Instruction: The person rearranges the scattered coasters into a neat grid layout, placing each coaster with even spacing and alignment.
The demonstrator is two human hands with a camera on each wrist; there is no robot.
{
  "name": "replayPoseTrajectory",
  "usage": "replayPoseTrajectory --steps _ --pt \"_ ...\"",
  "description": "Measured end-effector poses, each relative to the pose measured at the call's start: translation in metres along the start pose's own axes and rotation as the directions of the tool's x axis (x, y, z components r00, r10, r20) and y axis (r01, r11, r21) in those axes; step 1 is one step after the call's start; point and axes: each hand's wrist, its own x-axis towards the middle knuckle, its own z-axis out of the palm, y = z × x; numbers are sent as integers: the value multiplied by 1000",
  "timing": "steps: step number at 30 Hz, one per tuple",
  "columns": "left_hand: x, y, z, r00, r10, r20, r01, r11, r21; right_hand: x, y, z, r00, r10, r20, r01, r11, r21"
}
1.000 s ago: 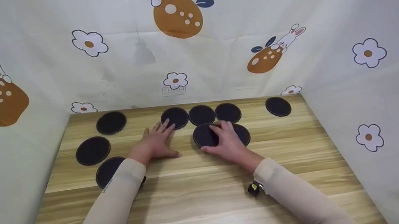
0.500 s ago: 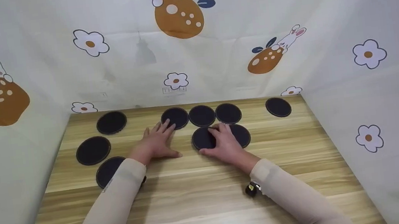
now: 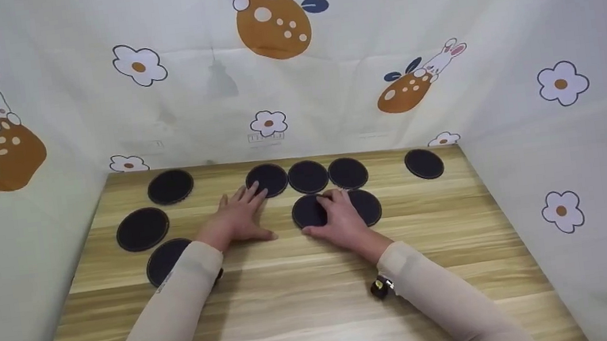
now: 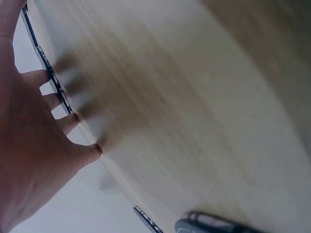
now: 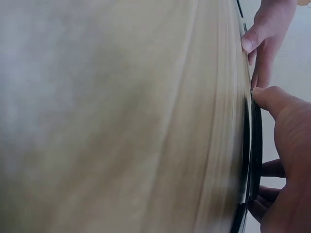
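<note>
Both forearms, in beige sleeves (image 3: 440,290), come from the lower corners of the head view and lean inward over the wooden table (image 3: 292,311). The left hand (image 3: 236,218) lies palm down with its fingers spread; two fingertips rest on the near-left part of the back-left coaster (image 3: 269,179), and the thumb points sideways toward the other hand. The right hand (image 3: 342,218) is bent over the front-left coaster (image 3: 307,213), a round black one, and pinches it between the thumb on the near edge and the fingers on the far side. This coaster is just in front of the middle coaster (image 3: 308,176) and beside the front-right coaster (image 3: 367,207), which the hand partly covers. The back-right coaster (image 3: 348,173) ends the back row.

The left wrist view shows what the head view cannot: the left thumb's tip meets the table surface. The right wrist view looks almost along the table and shows the pinched coaster edge-on, as a thin dark band between thumb and fingers; whether it is slightly raised, I cannot tell. Only the head view shows the single coaster (image 3: 424,164) at the far right and the patterned curtain (image 3: 328,86).
</note>
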Motion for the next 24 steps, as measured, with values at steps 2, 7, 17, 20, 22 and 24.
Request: replayPoseTrajectory --steps 2,7,17,20,22,24 --pt "0 -1 1 1000 0 -2 0 1000 -5 0 0 1 1000 8 5 -7 1000 -3" --pt "2 -2 2 1000 0 -8 -1 1000 -9 1 0 2 1000 11 9 -11 1000 -8" --pt "-1 0 0 1000 4 -9 -5 1000 -24 1 -3 1 998 39 39 -38 999 -30" --pt "-1 1 0 1000 3 -6 -3 1000 -17 1 -4 1 998 42 42 -41 999 -29" --pt "-1 1 -1 1000 1 -3 -1 1000 -13 1 -5 0 998 44 44 -43 999 -32" --pt "-1 2 -1 1000 1 0 -1 1000 -11 1 -4 0 998 42 40 -41 999 -33"
